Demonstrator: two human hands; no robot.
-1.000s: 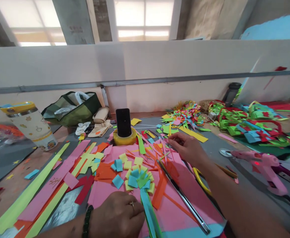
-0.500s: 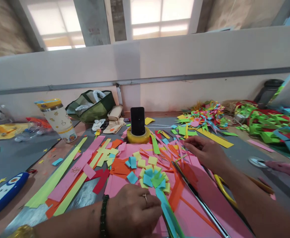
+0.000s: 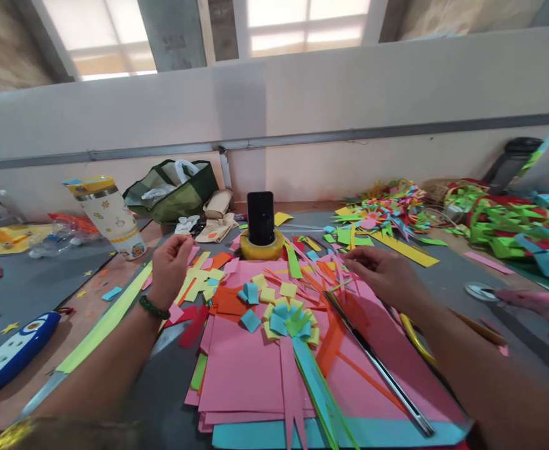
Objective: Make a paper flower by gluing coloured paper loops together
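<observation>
My left hand [image 3: 172,265], wearing a dark beaded bracelet [image 3: 155,308], is over the paper strips on the left, its fingers curled together. Whether anything is pinched there I cannot make out. My right hand [image 3: 387,275] hovers at the right edge of the paper stack, its fingertips drawn together beside thin orange strips [image 3: 328,272]; what they hold is hidden. Between the hands lies a paper flower [image 3: 287,322] with yellow loops, a blue and green centre and long pink, blue and green tails. It rests on stacked pink paper [image 3: 246,375]. Metal tweezers [image 3: 380,369] lie right of it.
A phone [image 3: 260,219] stands in a yellow tape roll [image 3: 262,248]. At left are a tumbler [image 3: 112,219] and a blue-and-white cutter-like tool [image 3: 16,350]. Yellow-handled scissors [image 3: 415,340] lie under my right forearm, near a pink glue gun [image 3: 537,299]. Finished paper pieces [image 3: 391,206] sit behind.
My left hand has moved from beside the flower's tails up and left to the paper strips. The flower's pink tails now show. My right hand has hardly moved.
</observation>
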